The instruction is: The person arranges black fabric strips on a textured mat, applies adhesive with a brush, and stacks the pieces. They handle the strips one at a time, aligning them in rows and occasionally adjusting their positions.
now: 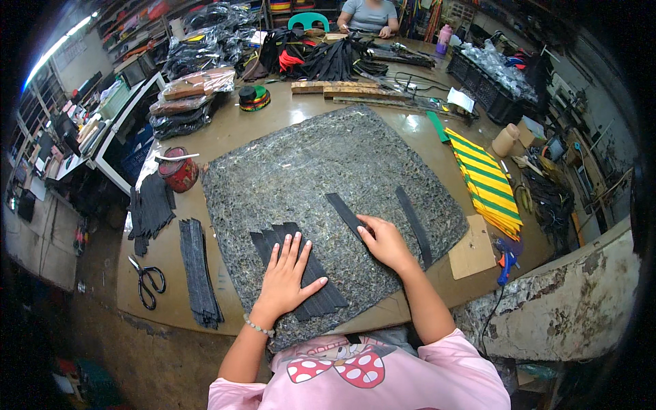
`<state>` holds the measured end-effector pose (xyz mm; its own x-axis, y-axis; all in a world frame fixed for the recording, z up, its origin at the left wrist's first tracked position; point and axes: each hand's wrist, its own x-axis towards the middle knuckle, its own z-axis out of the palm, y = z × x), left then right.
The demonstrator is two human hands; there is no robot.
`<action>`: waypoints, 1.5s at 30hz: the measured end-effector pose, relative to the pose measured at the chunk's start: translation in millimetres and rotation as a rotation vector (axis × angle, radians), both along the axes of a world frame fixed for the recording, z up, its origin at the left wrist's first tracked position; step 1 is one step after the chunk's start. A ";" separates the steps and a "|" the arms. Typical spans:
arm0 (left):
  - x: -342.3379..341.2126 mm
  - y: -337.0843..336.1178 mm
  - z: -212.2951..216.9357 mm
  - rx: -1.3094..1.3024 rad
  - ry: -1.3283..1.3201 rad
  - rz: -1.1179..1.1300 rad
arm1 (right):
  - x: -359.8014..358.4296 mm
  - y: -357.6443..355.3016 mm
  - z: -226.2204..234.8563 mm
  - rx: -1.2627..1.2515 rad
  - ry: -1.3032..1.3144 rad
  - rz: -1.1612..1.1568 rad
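My left hand [287, 277] lies flat, fingers spread, on an overlapping row of black strips [331, 295]. These rest on a speckled grey-green slab [301, 164]. The fingers of my right hand [386, 244] are closed on the near end of a single black strip [342, 210], which slants away to the far left over the slab. To the right of that hand, a separate black strip [414, 227] lies on the slab, touched by neither hand. The strip's end under my right fingers is hidden.
Left of the slab are scissors [147, 281], a bundle of dark strips [198, 273], another dark pile [152, 207] and a red can [178, 171]. On the right lie yellow-green striped pieces [484, 183], cardboard [473, 251] and a blue glue gun [506, 262]. A person [369, 17] sits across the table.
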<state>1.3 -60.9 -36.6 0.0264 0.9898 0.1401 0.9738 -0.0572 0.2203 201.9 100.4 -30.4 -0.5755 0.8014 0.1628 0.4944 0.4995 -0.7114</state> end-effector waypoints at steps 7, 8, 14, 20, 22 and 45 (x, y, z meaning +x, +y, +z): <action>0.1 -1.1 3.2 -0.013 -0.035 -0.006 | 0.4 -2.2 -1.3 0.054 -0.014 0.016; 0.3 -1.3 3.5 -0.012 -0.034 -0.006 | 0.8 -2.7 -1.5 0.072 -0.020 0.019; 0.5 -2.5 4.0 0.001 -0.048 -0.018 | 3.4 -4.9 -3.8 0.122 -0.048 0.014; 0.8 -3.9 5.3 0.015 -0.081 -0.016 | 3.5 -2.3 -9.7 0.168 -0.029 0.018; -0.2 -4.6 5.7 0.009 -0.116 -0.015 | 3.0 -1.6 -11.7 0.192 -0.023 0.014; -25.3 -13.0 3.7 0.650 -0.690 0.219 | 0.4 -6.3 -8.0 0.177 -0.090 -0.015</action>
